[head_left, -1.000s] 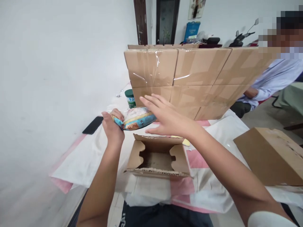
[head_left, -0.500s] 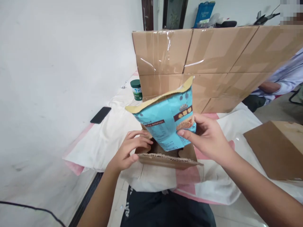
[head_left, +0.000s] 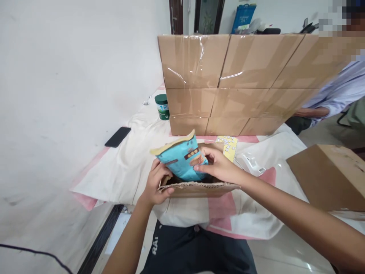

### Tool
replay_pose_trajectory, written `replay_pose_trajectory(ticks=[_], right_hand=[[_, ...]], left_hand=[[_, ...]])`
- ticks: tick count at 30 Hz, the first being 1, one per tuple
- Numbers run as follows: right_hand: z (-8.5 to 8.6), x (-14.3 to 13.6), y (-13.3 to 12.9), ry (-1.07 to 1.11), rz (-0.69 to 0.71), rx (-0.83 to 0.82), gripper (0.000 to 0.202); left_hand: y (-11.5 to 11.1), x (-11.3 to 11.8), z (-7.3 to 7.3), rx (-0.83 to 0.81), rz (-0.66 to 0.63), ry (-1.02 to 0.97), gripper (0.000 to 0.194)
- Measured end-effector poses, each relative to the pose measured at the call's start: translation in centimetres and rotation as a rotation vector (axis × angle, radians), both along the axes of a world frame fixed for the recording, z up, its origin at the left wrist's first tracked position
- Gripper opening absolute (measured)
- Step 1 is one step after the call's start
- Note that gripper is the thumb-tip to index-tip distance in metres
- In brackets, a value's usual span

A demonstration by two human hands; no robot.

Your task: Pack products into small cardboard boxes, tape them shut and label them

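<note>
Bag (head_left: 182,161) partly in box (head_left: 202,191); phone (head_left: 118,137) left, cartons (head_left: 236,76) behind.

We see a blue bag (head_left: 182,163), yellow along its top edge, tilted and partly inside a cardboard box (head_left: 203,191). We find the box open, its near rim ragged.

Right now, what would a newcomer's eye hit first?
The blue bag in the grip of the right hand, its lower end down in the small open carton at centre. Then the taped box stack behind it, and the black phone on the pale cloth at left.
</note>
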State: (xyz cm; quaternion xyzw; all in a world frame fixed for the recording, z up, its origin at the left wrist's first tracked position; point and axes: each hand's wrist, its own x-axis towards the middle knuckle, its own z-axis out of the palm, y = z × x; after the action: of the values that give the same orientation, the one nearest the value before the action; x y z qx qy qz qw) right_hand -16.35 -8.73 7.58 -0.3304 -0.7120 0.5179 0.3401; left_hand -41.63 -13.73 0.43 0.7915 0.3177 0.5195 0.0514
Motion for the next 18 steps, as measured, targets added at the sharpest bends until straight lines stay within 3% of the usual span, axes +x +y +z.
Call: replay_pose_trajectory(ticks=[5, 11, 14, 18], right_hand=[[-1.4, 0.0, 0.7, -0.354, 0.063, 0.204, 0.022], [0.0, 0.0, -0.4, -0.852, 0.163, 0.501, 0.043], [0.6, 0.1, -0.9, -1.132, 0.277, 0.561, 0.048], [1.4, -0.8, -1.1, -1.220, 0.396, 0.503, 0.038]], left_hand=[[0.3, 0.3, -1.3, 0.081, 0.121, -0.158, 0.038], [0.4, 0.2, -1.6, 0.109, 0.106, -0.226, 0.038], [0.2, 0.4, -1.6, 0.110, 0.127, -0.226, 0.043], [0.1, 1.1, -1.6, 0.068, 0.086, -0.241, 0.042]])
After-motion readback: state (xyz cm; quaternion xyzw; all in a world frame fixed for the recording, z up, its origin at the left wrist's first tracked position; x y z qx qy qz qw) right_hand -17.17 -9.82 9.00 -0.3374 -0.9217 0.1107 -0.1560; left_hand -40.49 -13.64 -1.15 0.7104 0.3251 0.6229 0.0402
